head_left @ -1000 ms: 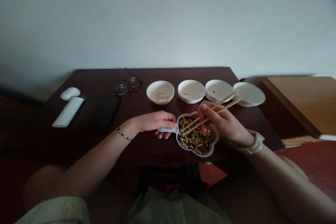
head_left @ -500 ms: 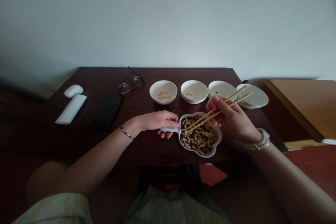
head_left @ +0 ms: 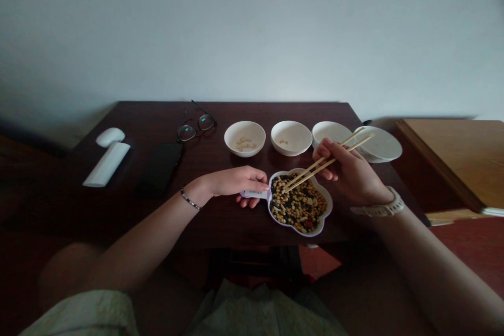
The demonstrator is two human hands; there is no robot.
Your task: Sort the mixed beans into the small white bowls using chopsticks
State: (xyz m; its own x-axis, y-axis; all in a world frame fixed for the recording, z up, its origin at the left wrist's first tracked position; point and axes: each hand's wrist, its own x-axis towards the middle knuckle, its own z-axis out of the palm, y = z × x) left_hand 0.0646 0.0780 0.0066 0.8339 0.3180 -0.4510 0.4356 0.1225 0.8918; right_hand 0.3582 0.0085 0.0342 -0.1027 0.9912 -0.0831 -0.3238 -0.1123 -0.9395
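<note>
My left hand [head_left: 246,184] is closed round the short handle of a white, scallop-edged dish [head_left: 329,202] with a purple rim. Mixed beans and grains [head_left: 301,205], yellow, black and a few red, fill the dish. In my right hand [head_left: 350,168] is a pair of wooden chopsticks [head_left: 315,170], tips down at the upper left part of the mix. Whether the tips pinch a bean is too small to tell. Behind the dish stands a white bowl [head_left: 244,151] with several pale pieces, and beside it another bowl [head_left: 291,150] with a few.
Two more white bowls, a third [head_left: 328,128] and a fourth [head_left: 384,149], stand at the right, partly behind my right hand. Glasses [head_left: 197,127], a black phone [head_left: 159,168], a white case [head_left: 106,165] and a rounded white object [head_left: 110,136] lie at the left of the dark table [head_left: 157,110].
My right hand has shifted slightly right, and the chopstick tips have moved a little up and right within the mix. My left hand and the dish have stayed put.
</note>
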